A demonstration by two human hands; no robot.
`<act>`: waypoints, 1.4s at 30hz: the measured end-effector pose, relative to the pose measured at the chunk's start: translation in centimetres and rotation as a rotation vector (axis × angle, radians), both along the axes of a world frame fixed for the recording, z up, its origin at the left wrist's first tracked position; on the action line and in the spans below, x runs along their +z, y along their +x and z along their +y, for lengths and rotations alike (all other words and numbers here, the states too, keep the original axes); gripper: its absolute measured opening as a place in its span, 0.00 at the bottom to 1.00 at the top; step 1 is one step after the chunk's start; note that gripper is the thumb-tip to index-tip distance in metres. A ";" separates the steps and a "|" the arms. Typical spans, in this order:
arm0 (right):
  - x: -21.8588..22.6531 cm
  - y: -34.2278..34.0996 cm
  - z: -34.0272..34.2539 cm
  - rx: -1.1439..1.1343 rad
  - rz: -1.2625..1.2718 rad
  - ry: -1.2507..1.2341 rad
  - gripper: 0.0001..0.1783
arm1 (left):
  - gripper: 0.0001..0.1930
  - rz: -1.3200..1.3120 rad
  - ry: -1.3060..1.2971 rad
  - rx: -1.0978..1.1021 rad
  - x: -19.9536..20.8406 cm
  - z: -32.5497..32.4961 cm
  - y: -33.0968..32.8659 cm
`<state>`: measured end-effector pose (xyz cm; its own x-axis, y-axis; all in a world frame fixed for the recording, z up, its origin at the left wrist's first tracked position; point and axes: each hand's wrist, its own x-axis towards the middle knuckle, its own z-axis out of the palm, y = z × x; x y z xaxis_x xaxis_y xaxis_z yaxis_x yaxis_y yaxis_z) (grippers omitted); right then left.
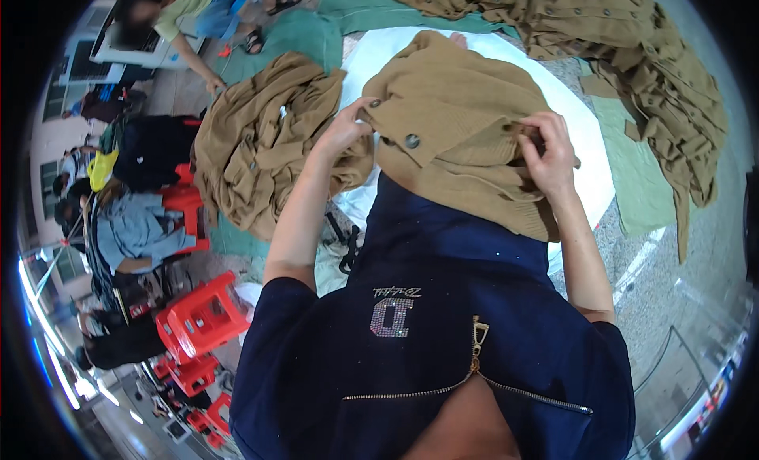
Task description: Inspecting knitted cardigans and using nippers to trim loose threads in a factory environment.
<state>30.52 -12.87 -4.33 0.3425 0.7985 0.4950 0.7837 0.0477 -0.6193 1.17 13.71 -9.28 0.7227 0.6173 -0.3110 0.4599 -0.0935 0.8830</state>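
A brown knitted cardigan [466, 104] lies bunched over my lap, with a dark round button [412, 141] showing on its ribbed band. My left hand [348, 128] pinches the cardigan's edge beside another button [375, 103]. On the other side my right hand [547, 147] has its fingers curled onto the knit, gripping a fold near the right edge. What lies under those right fingertips is partly hidden. Touching the left side of the cardigan is a heap of the same brown knitwear [269, 147].
White sheeting [581, 136] spreads beneath the cardigan, with green cloth [308, 33] beyond. More brown buttoned cardigans [664, 80] pile up at the far right. Red plastic stools [202, 318] stand at the left. A person [186, 33] reaches toward the left heap; others sit farther left.
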 end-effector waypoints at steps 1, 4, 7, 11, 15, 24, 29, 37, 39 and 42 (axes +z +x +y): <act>1.2 -1.5 1.0 0.077 -0.065 0.001 0.16 | 0.27 -0.032 -0.109 0.050 -1.3 0.0 -1.0; 2.0 -5.5 3.6 0.270 -0.121 -0.022 0.23 | 0.19 -0.167 -0.109 0.167 -1.6 -1.0 -0.9; 0.2 -6.2 5.8 0.318 -0.218 0.001 0.20 | 0.14 -0.352 -0.055 0.323 -0.5 -2.4 -0.9; 3.5 -1.7 4.7 0.047 -0.161 0.221 0.21 | 0.12 -0.219 0.916 0.460 4.6 -3.4 -0.5; 7.7 4.2 -0.2 -0.199 -0.298 0.471 0.16 | 0.17 -0.436 1.537 0.334 12.0 -6.4 1.2; -5.7 10.8 -9.9 -0.356 0.175 -0.084 0.21 | 0.16 -0.372 0.922 0.156 3.3 -9.4 6.7; -7.2 8.4 -10.3 -0.396 0.505 -0.248 0.14 | 0.16 -0.315 0.939 0.137 3.4 -9.9 6.6; -7.7 8.9 -9.4 -0.360 0.777 -0.139 0.09 | 0.23 -0.176 0.985 0.034 4.6 -10.4 7.2; -8.0 8.7 -9.2 -0.312 0.796 -0.102 0.10 | 0.23 -0.161 0.978 0.041 4.4 -10.3 7.0; -8.3 8.0 -8.8 -0.308 0.823 -0.043 0.15 | 0.23 -0.158 0.914 0.051 4.2 -9.9 6.9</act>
<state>38.55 -21.64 -12.62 0.7809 0.6238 -0.0327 0.0615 -0.1288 -0.9898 8.08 3.84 -5.12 0.6803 0.6061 0.4121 0.3632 -0.7671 0.5288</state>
